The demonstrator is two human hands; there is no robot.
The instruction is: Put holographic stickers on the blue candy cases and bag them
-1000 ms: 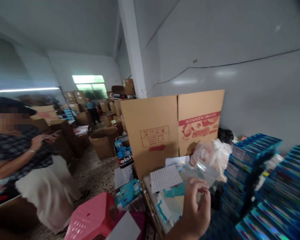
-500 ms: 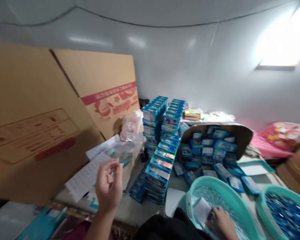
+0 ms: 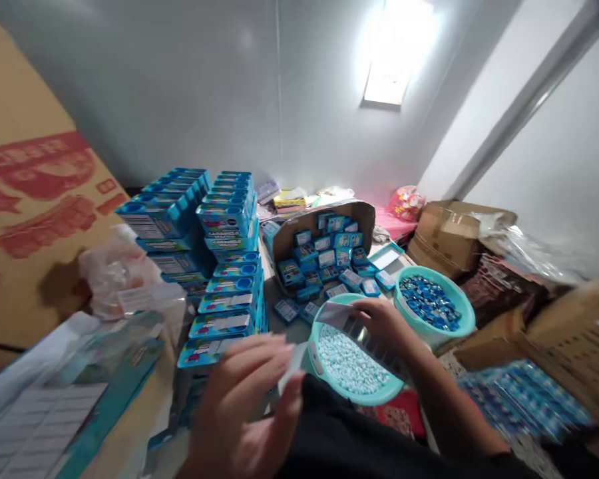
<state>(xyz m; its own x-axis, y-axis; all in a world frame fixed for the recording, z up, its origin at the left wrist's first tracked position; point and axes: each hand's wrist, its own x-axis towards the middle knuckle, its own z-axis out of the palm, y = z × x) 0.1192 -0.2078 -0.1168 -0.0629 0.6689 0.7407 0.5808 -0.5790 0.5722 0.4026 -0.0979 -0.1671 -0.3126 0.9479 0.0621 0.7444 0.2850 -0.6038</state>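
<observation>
My right hand [image 3: 382, 322] reaches over a turquoise basin [image 3: 307, 362] and grips a clear plastic sheet [image 3: 349, 327], which has a pale end and a row of darker marks. Small pale blue pieces [image 3: 352, 366] fill that basin. Closer to me, my left hand [image 3: 244, 402] is raised and smeared by motion, its fingers curved and the thumb apart from them. A flat white object [image 3: 293, 364] shows beside its fingertips, left of the basin; no hold on it is visible. Stacked blue boxes [image 3: 224, 303] stand beyond that hand.
A second turquoise basin [image 3: 472, 319] holds dark blue shiny pieces. Small blue boxes [image 3: 325, 259] spill from an overturned carton [image 3: 367, 216] at the back. A big cardboard sheet [image 3: 30, 80], papers [image 3: 44, 426] and plastic bags stand left; brown cartons [image 3: 439, 229] stand right.
The view has swung right, bringing the second basin and right-hand cartons into sight. My left hand has come nearer the first basin, its fingers parted. My right hand has lifted with the plastic sheet.
</observation>
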